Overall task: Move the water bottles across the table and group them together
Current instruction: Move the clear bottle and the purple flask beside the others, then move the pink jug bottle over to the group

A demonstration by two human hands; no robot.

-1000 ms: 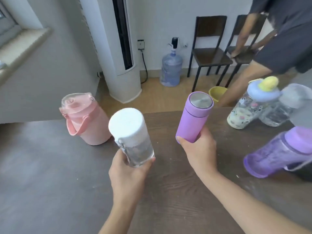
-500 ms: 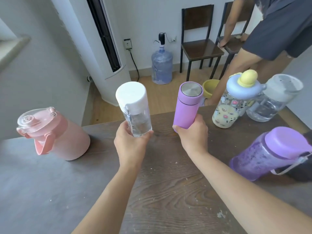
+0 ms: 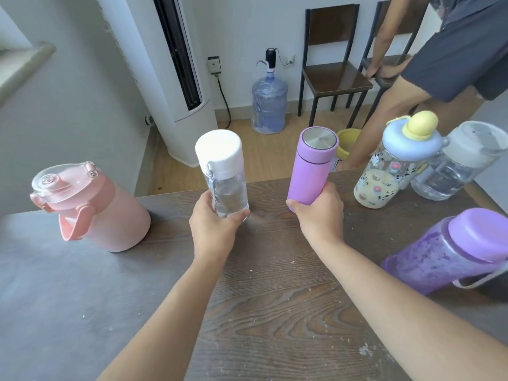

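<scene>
Both bottles have travelled right: left hand (image 3: 213,226) grips the clear bottle (image 3: 224,176), right hand (image 3: 319,215) the purple flask (image 3: 310,166), mid-counter (image 3: 275,312), nearing the right-side cluster.

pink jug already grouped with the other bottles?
No. The pink jug stands alone at the table's left, while the other standing bottles cluster at the right.

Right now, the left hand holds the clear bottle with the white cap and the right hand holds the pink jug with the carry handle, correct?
Not quite. In the head view, the right hand holds the slim purple flask with a steel top. The pink jug with the carry handle stands untouched on the table. The left hand does hold the clear bottle with the white cap.
</scene>
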